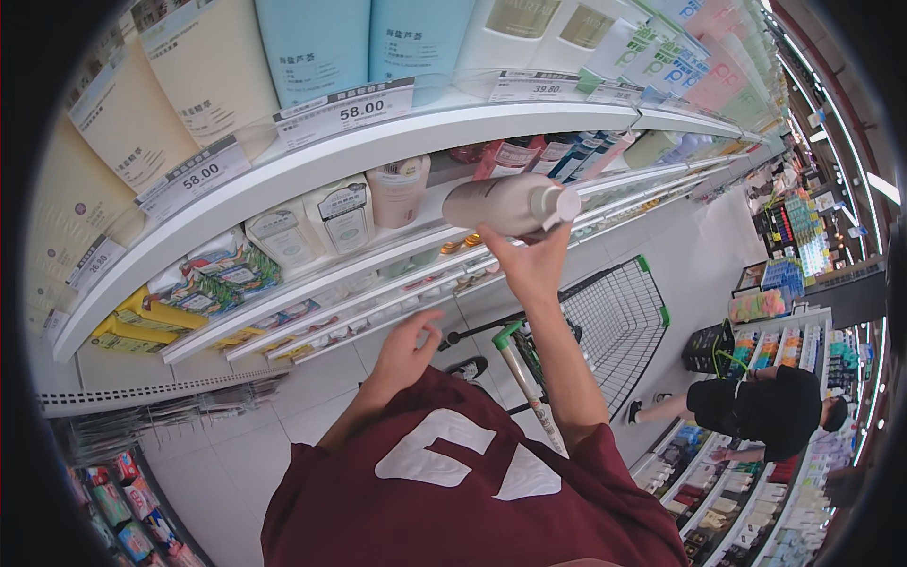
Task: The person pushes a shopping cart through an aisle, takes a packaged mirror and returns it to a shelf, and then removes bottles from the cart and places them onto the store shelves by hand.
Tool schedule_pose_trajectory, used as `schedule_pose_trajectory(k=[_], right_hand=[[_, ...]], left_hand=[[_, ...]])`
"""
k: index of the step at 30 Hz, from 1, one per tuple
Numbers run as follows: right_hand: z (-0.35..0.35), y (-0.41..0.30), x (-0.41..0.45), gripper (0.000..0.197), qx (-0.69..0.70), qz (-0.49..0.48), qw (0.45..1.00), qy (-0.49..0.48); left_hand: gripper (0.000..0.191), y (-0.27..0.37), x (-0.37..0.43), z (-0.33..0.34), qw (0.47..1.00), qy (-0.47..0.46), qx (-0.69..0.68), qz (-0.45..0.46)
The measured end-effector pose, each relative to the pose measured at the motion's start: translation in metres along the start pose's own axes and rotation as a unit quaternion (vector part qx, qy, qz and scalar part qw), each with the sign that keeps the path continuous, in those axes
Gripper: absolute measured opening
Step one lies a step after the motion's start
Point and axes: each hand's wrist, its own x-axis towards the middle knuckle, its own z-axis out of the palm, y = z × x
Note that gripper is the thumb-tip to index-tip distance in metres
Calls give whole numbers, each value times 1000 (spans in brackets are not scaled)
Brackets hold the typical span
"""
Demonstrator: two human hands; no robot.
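Note:
A pale pink pump bottle [492,202] is tilted on its side in the grip of my right hand [535,262], its pump head pointing right. It is held in front of the second shelf [443,195], just right of a similar pale pink bottle [398,191] that stands there. Lower and to the left, my left hand [407,351] hangs in front of my body with loosely bent fingers and nothing in it. White pump bottles [340,216] and a leaf-patterned pack [220,273] share that shelf.
Overhead, a shelf edge [453,117] with price tags carries large blue bottles [418,42]. A wire shopping cart [616,319] with a green-tipped handle stands to my right. Beyond it, a person in black [758,411] carrying a black basket [708,347] faces other shelves.

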Motion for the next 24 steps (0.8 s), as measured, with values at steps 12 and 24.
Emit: schedule_pose_trajectory(k=[12, 24], right_hand=[[43, 59, 27, 87, -14, -24, 1000, 10], [62, 64, 39, 99, -177, -68, 980, 54]], left_hand=[[32, 6, -26, 26, 984, -172, -1, -50], [32, -2, -28, 22, 982, -172, 53, -63]])
